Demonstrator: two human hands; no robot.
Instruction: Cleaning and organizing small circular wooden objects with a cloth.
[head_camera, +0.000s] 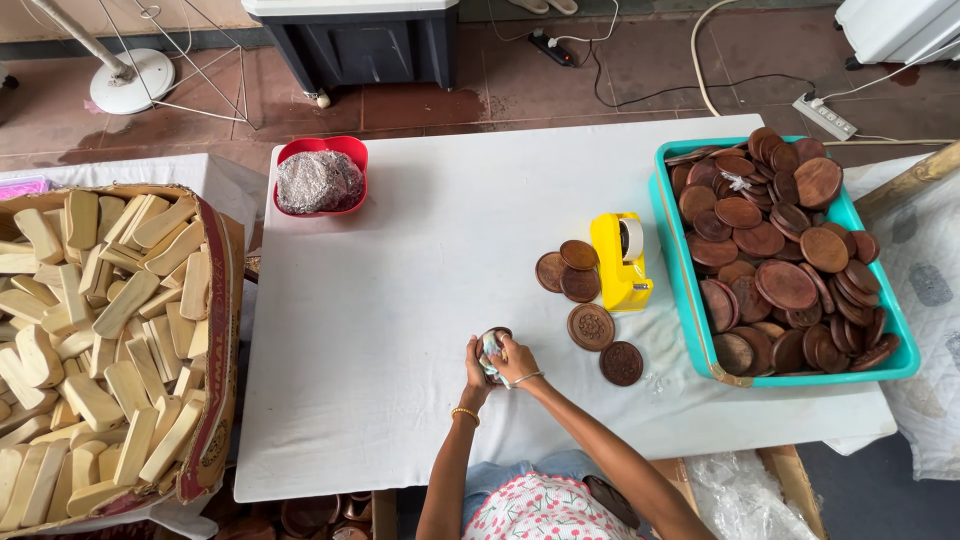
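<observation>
Both of my hands meet near the front middle of the white table (400, 260). My left hand (476, 366) grips a small round brown wooden disc (497, 333) from the left. My right hand (514, 360) presses a pale crumpled cloth (490, 349) against that disc. Just to the right lie two carved brown discs (591, 326), and a group of three plain discs (566, 271) sits beside a yellow tape dispenser (618, 260).
A teal tray (690, 310) heaped with several brown wooden discs stands at the right. A red bowl (321, 180) holding a grey wad sits at the back left. A cardboard box (215, 350) full of pale wooden blocks stands to the left. Cables and a power strip (826, 117) lie on the floor.
</observation>
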